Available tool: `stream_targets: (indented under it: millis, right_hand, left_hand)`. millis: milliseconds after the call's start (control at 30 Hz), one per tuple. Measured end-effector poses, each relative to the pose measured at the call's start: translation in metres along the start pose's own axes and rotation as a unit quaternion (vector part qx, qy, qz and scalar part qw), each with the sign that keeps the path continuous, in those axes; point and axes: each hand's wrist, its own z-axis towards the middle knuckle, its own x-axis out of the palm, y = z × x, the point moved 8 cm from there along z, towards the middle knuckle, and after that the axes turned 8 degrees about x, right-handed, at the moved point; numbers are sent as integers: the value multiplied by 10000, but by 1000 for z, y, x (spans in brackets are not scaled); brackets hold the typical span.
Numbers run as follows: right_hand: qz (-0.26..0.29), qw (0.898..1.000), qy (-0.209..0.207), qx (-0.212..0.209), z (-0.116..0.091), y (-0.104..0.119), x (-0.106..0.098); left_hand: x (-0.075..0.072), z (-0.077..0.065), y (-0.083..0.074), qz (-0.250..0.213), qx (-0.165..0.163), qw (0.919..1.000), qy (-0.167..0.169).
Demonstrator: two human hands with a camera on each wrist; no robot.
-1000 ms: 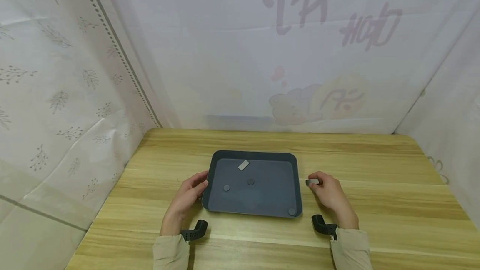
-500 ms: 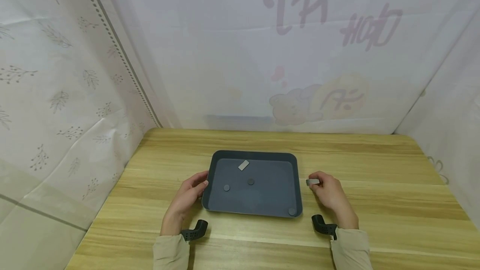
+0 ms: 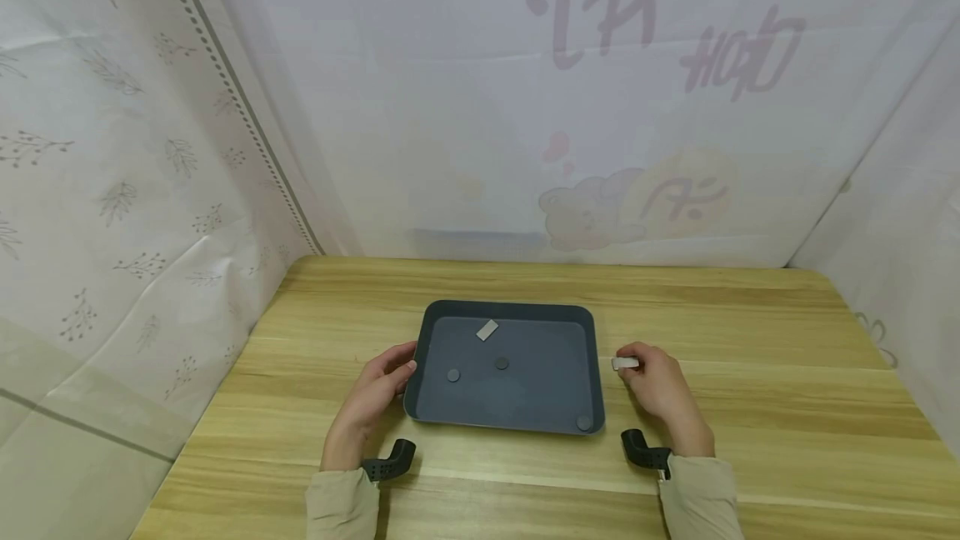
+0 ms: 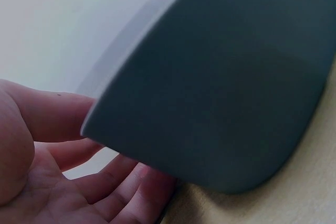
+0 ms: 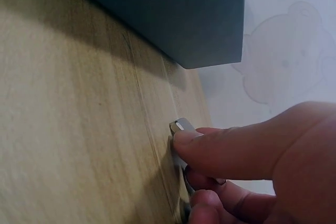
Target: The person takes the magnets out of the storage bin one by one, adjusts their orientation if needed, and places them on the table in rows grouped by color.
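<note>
Beige long sleeves [image 3: 341, 507], loose cuffs [image 3: 343, 482], black elbow-shaped wrist mounts [image 3: 401, 457], small round holes

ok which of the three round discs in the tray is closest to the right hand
The corner disc, at the near right of the tray; the middle disc and leftmost disc both lie farther left, away from the right hand.

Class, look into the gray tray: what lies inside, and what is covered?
Inside the gray tray are a pale rectangular piece, a left disc, a middle disc and a corner disc, near right. Their undersides, and the spots directly beneath them, are covered.
</note>
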Motion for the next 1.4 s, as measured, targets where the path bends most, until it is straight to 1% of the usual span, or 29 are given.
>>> stream_targets:
  millis: [233, 567, 767, 1067, 1400]
  right_hand:
    - [4, 10000, -42, 7, 1, -1, 0]
    - [-68, 9998, -133, -147, -1, 2, -1]
    - [-30, 9998, -139, -107, -1, 2, -2]
    - [-135, 9994, -305, -137, 1, 0, -4]
    - [-146, 9994, -277, -118, 2, 0, -4]
  left_hand:
    - [0, 0, 0, -12, -6, 10000, -5]
    - [0, 1, 0, -74, -6, 10000, -31]
    - [0, 1, 1, -103, -5, 9999, -20]
    - [1, 1, 1, -106, 18, 9999, -13]
    - [1, 1, 0, -80, -21, 10000, -55]
